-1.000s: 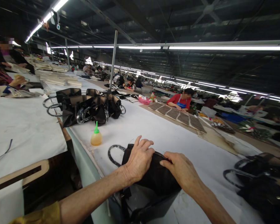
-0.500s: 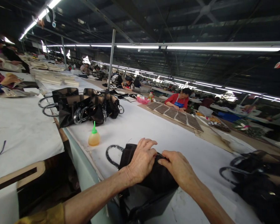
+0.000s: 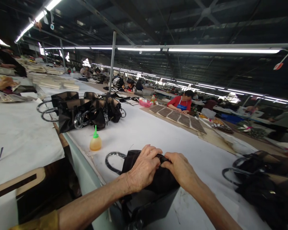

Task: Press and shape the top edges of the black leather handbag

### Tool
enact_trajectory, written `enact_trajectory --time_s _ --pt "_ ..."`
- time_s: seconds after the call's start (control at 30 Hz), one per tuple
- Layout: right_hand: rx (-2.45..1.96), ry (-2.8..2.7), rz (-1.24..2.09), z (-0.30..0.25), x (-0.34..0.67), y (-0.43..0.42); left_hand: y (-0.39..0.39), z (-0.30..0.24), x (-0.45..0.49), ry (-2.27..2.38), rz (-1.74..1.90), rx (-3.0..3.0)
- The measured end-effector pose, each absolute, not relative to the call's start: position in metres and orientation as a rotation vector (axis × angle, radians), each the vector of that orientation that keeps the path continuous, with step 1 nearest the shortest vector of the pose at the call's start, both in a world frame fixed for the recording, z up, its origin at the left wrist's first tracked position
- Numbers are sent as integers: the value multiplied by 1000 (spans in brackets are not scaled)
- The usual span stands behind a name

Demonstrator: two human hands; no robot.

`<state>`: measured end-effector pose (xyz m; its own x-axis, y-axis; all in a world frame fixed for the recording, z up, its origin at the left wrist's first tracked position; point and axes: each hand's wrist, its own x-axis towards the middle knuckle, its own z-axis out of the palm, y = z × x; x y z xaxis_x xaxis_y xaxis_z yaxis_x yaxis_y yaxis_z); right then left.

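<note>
A black handbag (image 3: 156, 198) stands at the near edge of the white-covered table (image 3: 139, 127), partly hidden by my forearms. One of its round handles, wrapped in clear film, sticks out to the left. My left hand (image 3: 146, 166) is closed on the bag's upper edge, fingers bent over it. Just to the right, my right hand (image 3: 180, 167) pinches the same edge between thumb and fingers. The two hands are close together, with a short stretch of dark edge between them. Beyond the handle stands a squeeze bottle (image 3: 95, 143) of amber liquid with a green nozzle.
Several black handbags (image 3: 86, 110) cluster at the far left of the table, and more black bags (image 3: 259, 185) lie at the right. Striped brown panels (image 3: 177, 117) lie before a person in red (image 3: 182, 102). A metal post (image 3: 112, 62) rises behind the bags.
Both hands keep their hold on the bag's edge and have barely moved. The whole view has shifted slightly, so things appear a little further left.
</note>
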<state>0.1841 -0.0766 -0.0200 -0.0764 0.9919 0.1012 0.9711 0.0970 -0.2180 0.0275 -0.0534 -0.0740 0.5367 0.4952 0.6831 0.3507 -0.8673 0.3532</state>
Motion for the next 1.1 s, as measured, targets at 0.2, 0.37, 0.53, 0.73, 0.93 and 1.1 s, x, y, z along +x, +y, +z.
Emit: enact_trajectory --time_s 0.2,0.37,0.53,0.73,0.93,1.1 --pt "-1919 -2184 130 -21 185 -79 -40 -71 32 923 1263 2374" --pt "-1884 -2197 133 -22 188 -82 -33 -74 40 943 1212 2411" --pt "-1855 -2199 131 -23 189 -81 -32 -74 39 1002 1161 2441" --pt "-1846 -2191 126 -24 190 -81 -34 -70 38 1062 1082 2399" --pt "-1880 -2170 187 -22 189 -81 -39 -63 38 1179 1005 2299" --pt "-1928 -2141 318 -17 190 -77 -38 -54 38 1196 898 2282"
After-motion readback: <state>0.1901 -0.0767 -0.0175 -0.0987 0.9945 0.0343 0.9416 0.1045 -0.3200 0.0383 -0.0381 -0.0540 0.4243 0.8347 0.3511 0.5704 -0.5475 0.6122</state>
